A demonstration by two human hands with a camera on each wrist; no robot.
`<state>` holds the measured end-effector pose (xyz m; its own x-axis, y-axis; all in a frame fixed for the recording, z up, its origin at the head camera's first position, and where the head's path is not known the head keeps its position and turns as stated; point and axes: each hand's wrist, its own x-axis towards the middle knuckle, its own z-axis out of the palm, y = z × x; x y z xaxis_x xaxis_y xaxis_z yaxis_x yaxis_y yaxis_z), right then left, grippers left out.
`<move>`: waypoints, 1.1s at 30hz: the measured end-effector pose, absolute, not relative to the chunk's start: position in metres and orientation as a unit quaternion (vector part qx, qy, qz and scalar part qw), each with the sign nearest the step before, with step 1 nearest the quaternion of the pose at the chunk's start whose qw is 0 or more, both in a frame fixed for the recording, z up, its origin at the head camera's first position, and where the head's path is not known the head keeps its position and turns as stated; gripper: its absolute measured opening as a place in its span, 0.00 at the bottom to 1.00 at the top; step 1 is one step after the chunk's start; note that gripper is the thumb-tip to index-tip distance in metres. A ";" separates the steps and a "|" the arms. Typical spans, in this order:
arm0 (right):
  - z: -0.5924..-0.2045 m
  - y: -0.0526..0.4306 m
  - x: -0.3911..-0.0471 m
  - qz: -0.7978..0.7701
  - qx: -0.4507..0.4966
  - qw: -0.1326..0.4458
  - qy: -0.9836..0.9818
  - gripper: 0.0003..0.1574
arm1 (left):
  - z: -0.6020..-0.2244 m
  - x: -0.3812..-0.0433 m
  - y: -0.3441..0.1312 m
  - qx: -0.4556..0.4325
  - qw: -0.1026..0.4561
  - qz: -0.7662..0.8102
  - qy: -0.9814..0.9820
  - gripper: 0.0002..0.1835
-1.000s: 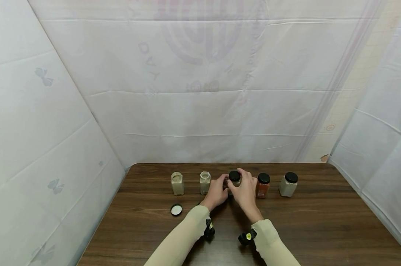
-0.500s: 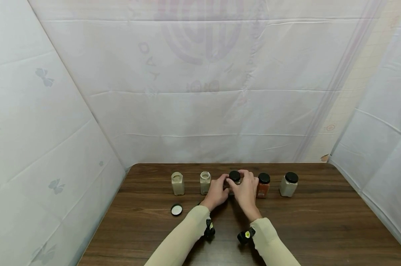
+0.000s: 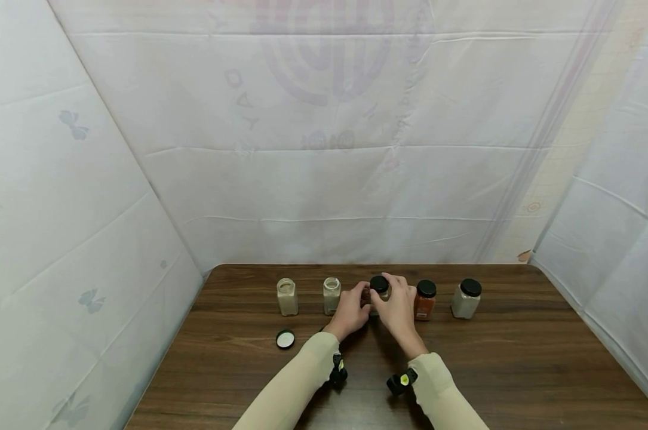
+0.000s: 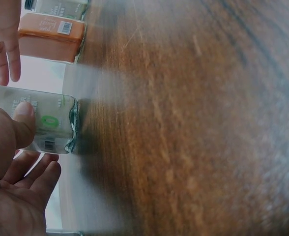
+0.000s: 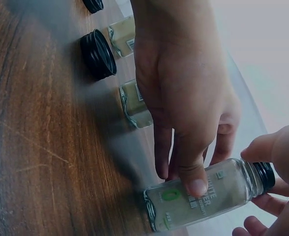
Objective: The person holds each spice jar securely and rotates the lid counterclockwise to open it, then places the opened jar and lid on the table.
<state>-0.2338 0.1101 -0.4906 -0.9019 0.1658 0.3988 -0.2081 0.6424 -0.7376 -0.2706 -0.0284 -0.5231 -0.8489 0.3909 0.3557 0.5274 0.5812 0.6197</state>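
Observation:
A square glass spice jar (image 5: 218, 194) of pale powder stands at the middle of the row, with a black lid (image 3: 378, 283) on its neck. My left hand (image 3: 350, 310) grips the jar's body, thumb across the printed label and fingers on the far side, as the left wrist view shows. The right hand (image 3: 396, 307) is over the jar's top and pinches the lid between thumb and fingers. In the right wrist view a narrow glass neck shows just below the lid's edge.
Two lidless jars (image 3: 288, 297) of pale powder stand to the left. One black lid (image 3: 285, 339) lies inside up before them; another lid (image 5: 98, 54) lies nearer my left arm. On the right are a black-lidded orange jar (image 3: 424, 304) and a black-lidded white jar (image 3: 466, 300).
My right wrist swings slightly left, then back right, and its fingers shift around the lid. The left hand and the jar stay in place.

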 end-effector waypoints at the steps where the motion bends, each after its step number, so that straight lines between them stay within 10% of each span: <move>1: -0.490 0.110 -0.234 0.424 0.012 0.217 -0.879 0.31 | -0.524 -0.271 -0.028 -0.260 0.092 -0.377 -0.884 0.22; 33: -0.480 0.113 -0.232 0.417 0.020 0.207 -0.885 0.33 | -0.522 -0.269 -0.030 -0.261 0.081 -0.378 -0.885 0.23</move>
<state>-0.2317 0.1129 -0.4797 -0.9136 0.1374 0.3827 -0.2077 0.6515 -0.7297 -0.2686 -0.0304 -0.5218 -0.8512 0.4003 0.3393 0.5220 0.5791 0.6263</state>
